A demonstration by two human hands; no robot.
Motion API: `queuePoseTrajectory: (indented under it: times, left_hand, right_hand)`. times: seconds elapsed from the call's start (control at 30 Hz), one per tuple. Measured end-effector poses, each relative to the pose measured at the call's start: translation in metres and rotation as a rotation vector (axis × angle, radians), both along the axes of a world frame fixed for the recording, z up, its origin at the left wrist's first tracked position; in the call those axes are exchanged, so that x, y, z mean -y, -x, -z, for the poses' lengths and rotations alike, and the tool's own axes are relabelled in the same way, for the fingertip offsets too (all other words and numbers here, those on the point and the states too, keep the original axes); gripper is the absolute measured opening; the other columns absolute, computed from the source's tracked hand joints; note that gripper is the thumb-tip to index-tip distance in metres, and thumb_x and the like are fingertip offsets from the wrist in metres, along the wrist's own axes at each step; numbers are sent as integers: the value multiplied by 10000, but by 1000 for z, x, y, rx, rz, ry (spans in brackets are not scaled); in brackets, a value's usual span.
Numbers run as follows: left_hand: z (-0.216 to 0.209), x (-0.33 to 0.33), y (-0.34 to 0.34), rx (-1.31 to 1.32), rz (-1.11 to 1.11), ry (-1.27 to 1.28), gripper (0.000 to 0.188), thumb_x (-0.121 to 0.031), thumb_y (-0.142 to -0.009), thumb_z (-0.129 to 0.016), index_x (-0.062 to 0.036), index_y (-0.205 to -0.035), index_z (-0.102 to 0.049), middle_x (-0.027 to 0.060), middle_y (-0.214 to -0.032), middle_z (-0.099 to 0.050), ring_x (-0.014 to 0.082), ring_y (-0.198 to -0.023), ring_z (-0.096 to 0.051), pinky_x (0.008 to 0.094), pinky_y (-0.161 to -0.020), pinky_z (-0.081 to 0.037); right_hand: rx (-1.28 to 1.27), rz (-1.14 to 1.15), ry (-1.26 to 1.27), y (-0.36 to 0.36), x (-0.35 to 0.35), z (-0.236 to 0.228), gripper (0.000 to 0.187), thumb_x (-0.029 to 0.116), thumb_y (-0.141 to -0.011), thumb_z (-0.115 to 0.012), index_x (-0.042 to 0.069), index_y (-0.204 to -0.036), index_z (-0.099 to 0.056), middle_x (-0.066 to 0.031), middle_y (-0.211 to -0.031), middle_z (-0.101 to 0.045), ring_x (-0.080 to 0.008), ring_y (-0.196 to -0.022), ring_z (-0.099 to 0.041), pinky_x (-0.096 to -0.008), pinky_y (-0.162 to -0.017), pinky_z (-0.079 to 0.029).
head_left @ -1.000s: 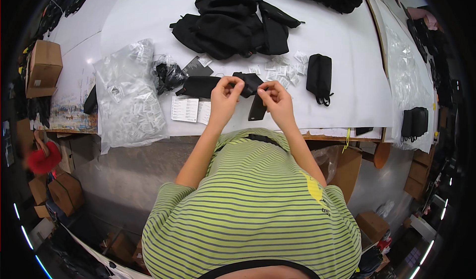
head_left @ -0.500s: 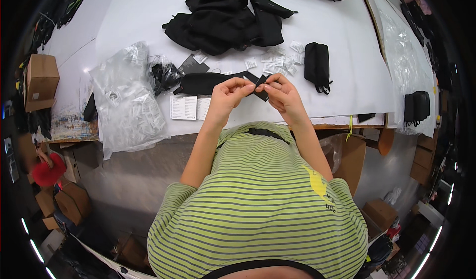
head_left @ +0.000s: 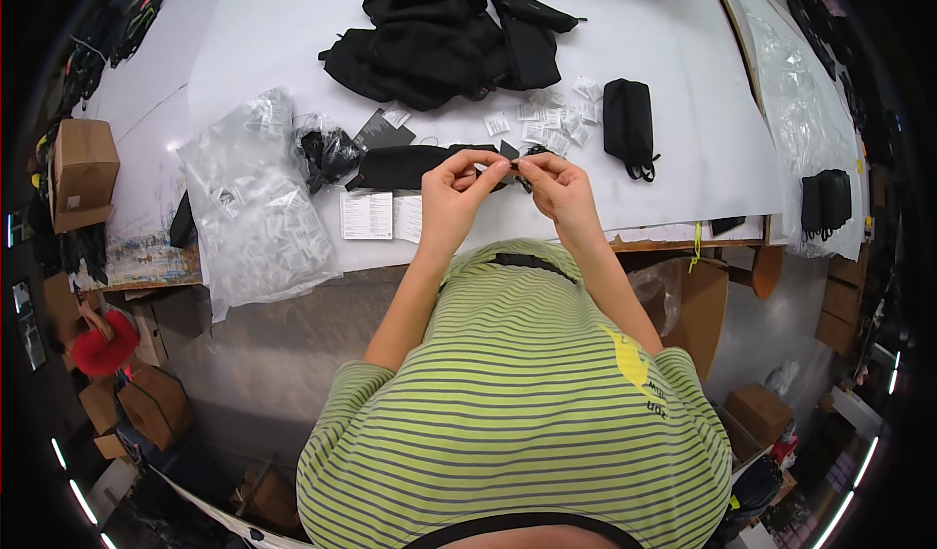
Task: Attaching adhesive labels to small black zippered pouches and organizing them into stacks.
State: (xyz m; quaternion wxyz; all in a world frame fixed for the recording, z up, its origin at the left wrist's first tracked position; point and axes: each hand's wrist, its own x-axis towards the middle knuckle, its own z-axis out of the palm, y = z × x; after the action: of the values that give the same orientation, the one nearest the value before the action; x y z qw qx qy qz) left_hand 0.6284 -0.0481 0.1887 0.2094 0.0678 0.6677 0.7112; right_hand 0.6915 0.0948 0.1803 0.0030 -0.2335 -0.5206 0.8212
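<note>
Both of my hands meet over the near edge of the white table, fingertips almost touching. My left hand point(head_left: 454, 193) is closed in a pinch, and so is my right hand point(head_left: 561, 193). Between them is a small black tag point(head_left: 509, 149), mostly covered by my fingers; its fine details are too small to tell. A flat black fabric pouch point(head_left: 400, 166) lies just beyond my left hand. Small white packets point(head_left: 554, 120) are scattered past my fingertips. Left of my left wrist lies a printed white leaflet point(head_left: 367, 217).
Black bags point(head_left: 439, 46) are heaped at the far middle. To the right stands a black pouch point(head_left: 628, 124). A large clear plastic bag of white packets point(head_left: 259, 212) hangs over the left front edge, beside a smaller bag of black items point(head_left: 327, 154). A cardboard box point(head_left: 86, 173) is far left.
The flat black tag showed crossed and wider between my hands before; now less of it shows. My fingertips have come closer together. The whole view has shifted slightly.
</note>
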Motion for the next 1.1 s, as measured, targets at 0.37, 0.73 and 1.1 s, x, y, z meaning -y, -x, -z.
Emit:
queuePoseTrajectory:
  times: [0.37,0.73,1.1]
  left_hand:
    - [-1,0,5,-33,44,72,144,-131,-778,-682,2,-825,-657,-110,-540,-340,-7,-506,-231,185,-460,-175]
    - [1,0,8,-17,13,54,138,-125,-776,-680,1,-829,-659,-109,-534,-317,-7,-498,-226,183,-459,-175]
    - [5,4,10,6,117,66,121,-118,-779,-676,-12,-826,-639,-111,-531,-312,-11,-496,-236,180,-461,-181]
  right_hand:
    - [-1,2,-127,4,0,-3,140,140,-858,-610,6,-896,-626,5,-665,-610,12,-398,-272,-171,-365,-166]
    - [1,17,-121,6,0,-5,137,159,-837,-643,26,-872,-639,29,-697,-632,38,-441,-282,-151,-393,-174]
    - [-114,-10,-213,6,2,5,126,108,-833,-641,-13,-859,-616,-50,-771,-641,-58,-693,-581,-179,-660,-461]
